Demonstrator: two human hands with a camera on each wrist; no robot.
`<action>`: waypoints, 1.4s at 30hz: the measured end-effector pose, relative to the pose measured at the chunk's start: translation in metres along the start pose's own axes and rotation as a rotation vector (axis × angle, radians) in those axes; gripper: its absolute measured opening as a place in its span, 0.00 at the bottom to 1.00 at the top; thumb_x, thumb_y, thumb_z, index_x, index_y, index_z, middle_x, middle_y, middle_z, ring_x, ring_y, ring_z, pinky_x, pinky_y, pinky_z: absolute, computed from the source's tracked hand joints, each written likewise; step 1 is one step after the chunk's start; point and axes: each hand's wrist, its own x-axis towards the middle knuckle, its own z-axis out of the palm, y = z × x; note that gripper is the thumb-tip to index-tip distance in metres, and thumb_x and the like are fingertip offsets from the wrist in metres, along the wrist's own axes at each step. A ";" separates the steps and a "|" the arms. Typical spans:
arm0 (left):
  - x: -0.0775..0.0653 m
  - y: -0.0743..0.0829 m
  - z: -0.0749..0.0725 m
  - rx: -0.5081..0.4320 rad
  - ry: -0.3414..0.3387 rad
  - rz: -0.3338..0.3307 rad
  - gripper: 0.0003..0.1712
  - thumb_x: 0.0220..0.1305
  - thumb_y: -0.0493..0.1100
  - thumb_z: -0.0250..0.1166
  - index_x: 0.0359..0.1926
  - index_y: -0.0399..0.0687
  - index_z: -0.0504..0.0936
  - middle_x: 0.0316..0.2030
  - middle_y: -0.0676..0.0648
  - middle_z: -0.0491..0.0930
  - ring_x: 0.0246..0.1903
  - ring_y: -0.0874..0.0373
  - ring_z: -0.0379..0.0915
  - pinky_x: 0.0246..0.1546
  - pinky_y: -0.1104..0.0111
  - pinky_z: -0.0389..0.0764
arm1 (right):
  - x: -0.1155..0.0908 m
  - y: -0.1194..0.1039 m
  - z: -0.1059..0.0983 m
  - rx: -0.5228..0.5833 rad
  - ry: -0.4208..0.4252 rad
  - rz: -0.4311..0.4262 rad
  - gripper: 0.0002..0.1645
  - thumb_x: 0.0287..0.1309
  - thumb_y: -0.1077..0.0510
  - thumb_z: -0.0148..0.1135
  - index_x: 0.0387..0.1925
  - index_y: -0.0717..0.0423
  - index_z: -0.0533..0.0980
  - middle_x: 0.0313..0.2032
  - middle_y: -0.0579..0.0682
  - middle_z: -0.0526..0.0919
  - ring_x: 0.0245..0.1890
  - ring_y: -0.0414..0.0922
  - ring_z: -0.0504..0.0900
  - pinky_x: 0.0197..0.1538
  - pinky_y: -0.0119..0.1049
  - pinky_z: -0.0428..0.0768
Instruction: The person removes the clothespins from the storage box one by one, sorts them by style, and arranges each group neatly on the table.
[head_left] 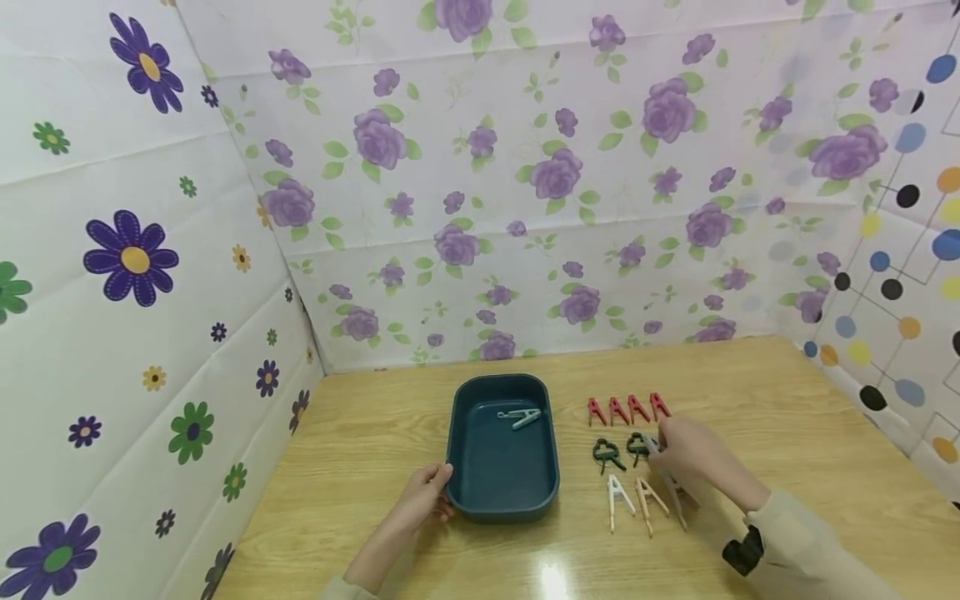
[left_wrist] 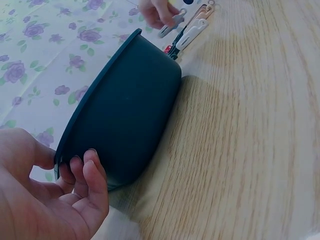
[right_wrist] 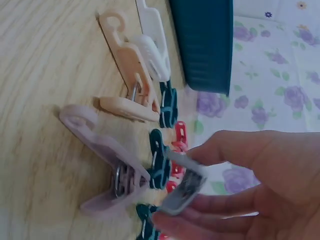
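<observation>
A dark teal plastic basin (head_left: 506, 515) stands on the table, its left rim pinched by my left hand (head_left: 422, 498) with thumb and fingers. Inside lies one pale grey-blue clothespin (head_left: 522, 416). Right of the basin, my right hand (head_left: 692, 450) pinches a grey clothespin (right_wrist: 184, 191) between thumb and fingers, above the laid-out clips. Below it on the table are dark green clips (right_wrist: 159, 159), partly hidden by the hand in the head view. Nearer me lie a white clothespin (head_left: 617, 497), a peach one (head_left: 649, 502) and a mauve one (right_wrist: 107, 150).
Several red clips (head_left: 617, 412) form a row behind the green ones. The wooden table (head_left: 360, 417) meets a purple-flowered sheet (head_left: 465, 275) at the back, with patterned sheets at the left and right. A dark band (head_left: 744, 552) sits at my right wrist.
</observation>
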 end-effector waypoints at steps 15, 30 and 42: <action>-0.002 0.003 -0.001 -0.016 0.004 -0.006 0.21 0.75 0.50 0.49 0.47 0.33 0.71 0.21 0.51 0.71 0.20 0.62 0.71 0.22 0.75 0.73 | -0.033 0.016 -0.013 -0.002 -0.108 0.081 0.15 0.49 0.61 0.60 0.11 0.54 0.72 0.05 0.44 0.68 0.06 0.35 0.60 0.14 0.26 0.58; -0.002 0.002 0.001 -0.031 0.010 -0.017 0.21 0.75 0.51 0.48 0.43 0.34 0.72 0.22 0.51 0.72 0.19 0.62 0.72 0.22 0.73 0.73 | -0.037 0.029 -0.004 -0.096 -0.127 0.123 0.09 0.55 0.62 0.56 0.21 0.56 0.69 0.16 0.49 0.72 0.13 0.41 0.69 0.17 0.30 0.64; -0.001 0.001 0.003 -0.021 0.008 -0.026 0.23 0.75 0.53 0.48 0.44 0.34 0.72 0.23 0.50 0.72 0.20 0.60 0.72 0.23 0.72 0.73 | -0.031 0.021 -0.009 -0.103 0.016 0.107 0.20 0.64 0.57 0.54 0.16 0.54 0.67 0.13 0.45 0.63 0.13 0.39 0.61 0.18 0.30 0.59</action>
